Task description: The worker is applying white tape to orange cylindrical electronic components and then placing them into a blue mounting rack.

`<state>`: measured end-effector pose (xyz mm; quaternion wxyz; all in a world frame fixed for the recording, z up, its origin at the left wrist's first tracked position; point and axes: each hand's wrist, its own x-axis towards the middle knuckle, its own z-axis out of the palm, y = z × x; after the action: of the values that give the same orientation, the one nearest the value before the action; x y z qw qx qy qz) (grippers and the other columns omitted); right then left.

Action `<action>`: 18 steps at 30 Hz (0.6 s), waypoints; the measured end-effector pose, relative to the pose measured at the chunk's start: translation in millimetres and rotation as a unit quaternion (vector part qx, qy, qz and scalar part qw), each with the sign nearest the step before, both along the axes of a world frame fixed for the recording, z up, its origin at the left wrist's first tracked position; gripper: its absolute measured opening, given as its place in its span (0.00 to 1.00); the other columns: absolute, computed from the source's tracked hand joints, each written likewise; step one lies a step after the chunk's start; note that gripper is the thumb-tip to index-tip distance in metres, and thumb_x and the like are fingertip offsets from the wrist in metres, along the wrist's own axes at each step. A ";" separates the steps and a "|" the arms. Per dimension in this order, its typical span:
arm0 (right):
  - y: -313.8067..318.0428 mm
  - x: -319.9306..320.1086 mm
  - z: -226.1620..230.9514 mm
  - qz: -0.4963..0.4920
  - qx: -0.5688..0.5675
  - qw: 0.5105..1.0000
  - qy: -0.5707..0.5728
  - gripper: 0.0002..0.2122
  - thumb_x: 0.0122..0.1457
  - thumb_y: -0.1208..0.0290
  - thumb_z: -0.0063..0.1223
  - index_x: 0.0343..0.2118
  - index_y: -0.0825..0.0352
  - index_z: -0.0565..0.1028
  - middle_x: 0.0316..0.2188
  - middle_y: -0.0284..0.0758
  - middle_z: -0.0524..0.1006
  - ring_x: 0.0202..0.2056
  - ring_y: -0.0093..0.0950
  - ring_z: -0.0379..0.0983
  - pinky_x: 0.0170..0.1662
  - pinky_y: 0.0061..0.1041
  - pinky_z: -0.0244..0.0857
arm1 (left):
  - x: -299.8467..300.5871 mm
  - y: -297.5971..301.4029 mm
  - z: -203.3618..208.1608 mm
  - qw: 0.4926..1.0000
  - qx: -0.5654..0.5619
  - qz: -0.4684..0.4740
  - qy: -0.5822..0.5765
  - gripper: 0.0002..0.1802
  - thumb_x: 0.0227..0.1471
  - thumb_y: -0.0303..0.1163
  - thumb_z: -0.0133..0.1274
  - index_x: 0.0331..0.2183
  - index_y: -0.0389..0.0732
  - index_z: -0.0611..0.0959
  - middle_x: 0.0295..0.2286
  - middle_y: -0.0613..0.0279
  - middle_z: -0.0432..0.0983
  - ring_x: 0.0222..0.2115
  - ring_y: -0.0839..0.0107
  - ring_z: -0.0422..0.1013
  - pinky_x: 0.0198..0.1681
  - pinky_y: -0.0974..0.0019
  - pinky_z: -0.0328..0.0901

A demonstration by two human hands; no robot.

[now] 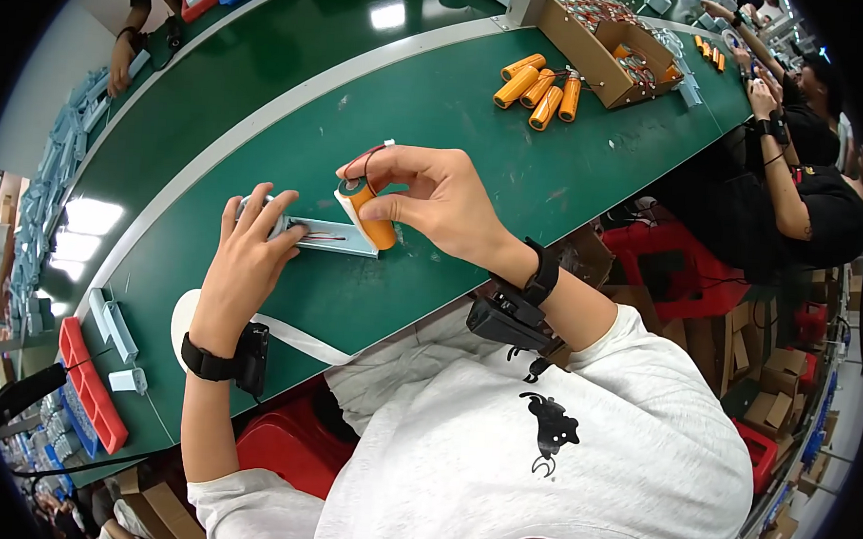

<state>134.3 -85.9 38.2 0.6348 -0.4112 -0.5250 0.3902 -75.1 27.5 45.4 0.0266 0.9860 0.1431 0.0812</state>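
My right hand (445, 200) pinches an orange cylindrical battery (379, 230) between thumb and fingers, tilted at the right end of a light-blue plastic housing (340, 239). A white strip (344, 204) runs along the battery's left side, and thin wires with a small white connector (389, 143) rise from its top. My left hand (245, 255) grips the housing's other end, its fingers curled over it. Dark and red wires lie inside the trough-shaped housing. Part of that end is hidden under my left fingers.
Several orange batteries (541, 88) lie near a cardboard box (608, 64) of wired parts. A white tape roll (184, 327) is beside my left wrist. Light-blue pieces (116, 329) and a red tray (89, 383) stand left. Co-workers sit right; another person's hand (120, 66) is far left.
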 end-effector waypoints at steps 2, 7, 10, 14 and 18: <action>1.2 -2.1 -0.1 0.001 -0.017 1.000 0.005 0.11 0.45 0.83 0.57 0.33 0.74 0.72 0.37 0.38 0.74 0.38 0.24 0.71 0.43 0.22 0.68 | 2.3 -6.0 -2.2 1.000 0.021 0.006 0.008 0.11 0.39 0.23 0.55 0.30 0.39 0.74 0.46 0.60 0.63 0.52 0.58 0.55 0.55 0.50 0.48; 1.5 -4.6 -1.1 0.001 -0.057 0.998 -0.037 0.10 0.44 0.83 0.58 0.31 0.74 0.72 0.34 0.37 0.75 0.37 0.22 0.72 0.41 0.20 0.69 | -1.6 -7.0 -1.3 0.997 -0.065 0.032 -0.035 0.07 0.41 0.21 0.52 0.28 0.39 0.72 0.44 0.60 0.63 0.50 0.60 0.56 0.54 0.51 0.47; -0.4 -3.6 -3.7 -0.011 -0.059 0.994 -0.089 0.09 0.44 0.82 0.58 0.29 0.73 0.71 0.32 0.38 0.76 0.35 0.23 0.73 0.39 0.20 0.69 | 0.6 -10.4 3.5 0.990 -0.120 0.039 -0.055 0.07 0.42 0.19 0.50 0.27 0.38 0.71 0.43 0.59 0.63 0.49 0.59 0.57 0.54 0.52 0.46; -5.0 -7.7 2.2 -0.047 -0.018 0.981 -0.188 0.09 0.43 0.81 0.58 0.27 0.73 0.70 0.28 0.39 0.76 0.31 0.26 0.75 0.36 0.20 0.68 | 0.6 -8.5 1.3 0.986 -0.144 0.037 -0.075 0.08 0.43 0.18 0.49 0.28 0.38 0.69 0.42 0.59 0.63 0.48 0.59 0.58 0.54 0.52 0.45; -3.6 -13.1 12.0 -0.063 0.054 0.947 -0.310 0.08 0.43 0.81 0.58 0.27 0.72 0.71 0.26 0.38 0.75 0.28 0.31 0.74 0.32 0.22 0.67 | 2.3 -12.7 -1.4 0.992 -0.104 0.033 -0.065 0.09 0.43 0.16 0.46 0.29 0.38 0.68 0.41 0.59 0.64 0.48 0.60 0.58 0.54 0.52 0.44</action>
<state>121.2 -89.6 50.3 0.4853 -0.5090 -0.6894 0.1738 -72.7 14.8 44.0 0.1359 0.9652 0.1814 0.1308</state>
